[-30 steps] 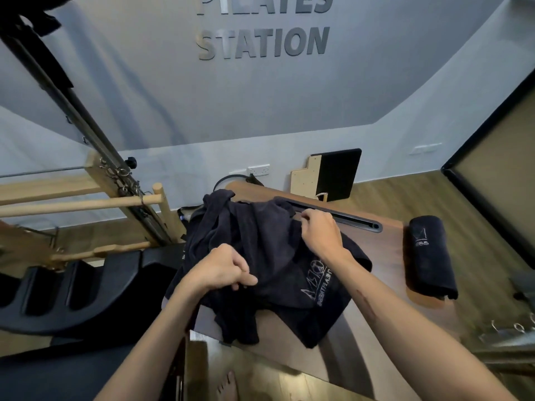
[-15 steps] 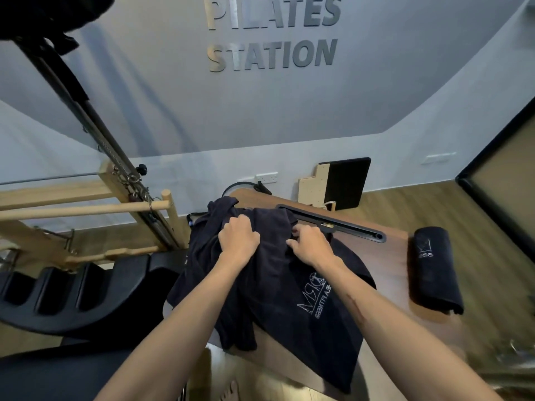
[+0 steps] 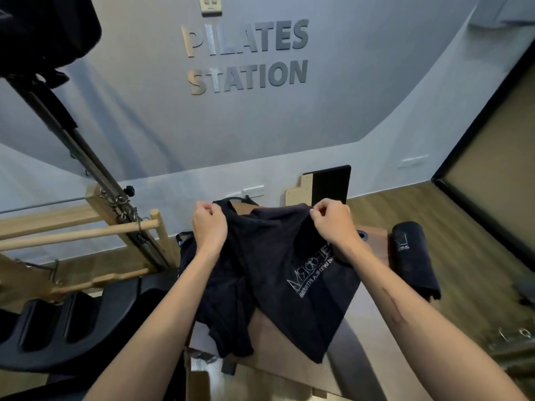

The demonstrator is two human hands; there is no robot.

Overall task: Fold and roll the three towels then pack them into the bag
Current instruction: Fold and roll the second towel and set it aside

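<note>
The fingers (image 3: 209, 209) of the left hand (image 3: 209, 225) are curled tight, pinching the far left edge of a dark navy terry towel with a white printed logo (image 3: 289, 270). The fingers (image 3: 320, 211) of the right hand (image 3: 333, 224) pinch the same far edge further right, so the cloth is gripped between both hands and lifted at the top. From that edge the towel hangs toward the person in loose folds, its lower part draped over a brown wooden bench (image 3: 373, 256) and spilling past the near edge on the left side. The logo faces up and reads upside down from this view. To the right, apart from the held cloth, a rolled dark towel with a white mark (image 3: 412, 259) lies on the bench's right end. Left of the bench stands a wooden and metal pilates frame (image 3: 121, 215). Behind, a grey wall carries the metal letters "PILATES STATION" (image 3: 246, 57).
</note>
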